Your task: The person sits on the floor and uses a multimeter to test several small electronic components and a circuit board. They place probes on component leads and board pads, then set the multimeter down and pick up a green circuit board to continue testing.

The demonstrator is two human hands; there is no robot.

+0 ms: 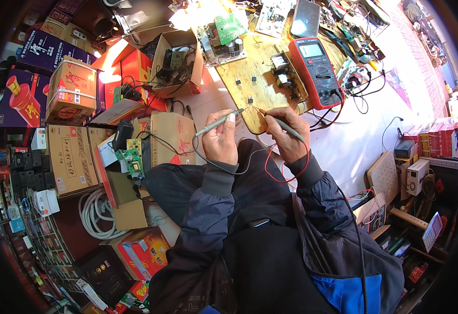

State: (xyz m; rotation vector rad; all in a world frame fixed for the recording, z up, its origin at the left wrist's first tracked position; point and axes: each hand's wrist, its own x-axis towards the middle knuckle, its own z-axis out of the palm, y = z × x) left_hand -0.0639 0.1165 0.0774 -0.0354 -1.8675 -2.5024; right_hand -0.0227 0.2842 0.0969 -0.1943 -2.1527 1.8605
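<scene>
My left hand (222, 140) is closed round a grey test probe (216, 124) with a dark lead; its tip points right, over the near edge of a wooden board (229, 73). In my right hand (290, 137) is a second grey probe (287, 128), on a red lead, its tip pointing left. The two tips lie close together, just below a small black three-legged transistor (250, 100). Whether they touch its legs I cannot tell. Two similar transistors (254, 79) lie farther up the board. A red-and-black multimeter (315, 72) with a lit screen rests to the right.
Beside the multimeter is an opened electronic assembly (283, 73). A phone (306, 19) and circuit boards (230, 27) lie at the back. On the left, an open carton (175, 63) holds dark parts, near stacked boxes (72, 157) and a coiled white cable (97, 214). Loose leads (362, 91) trail at right.
</scene>
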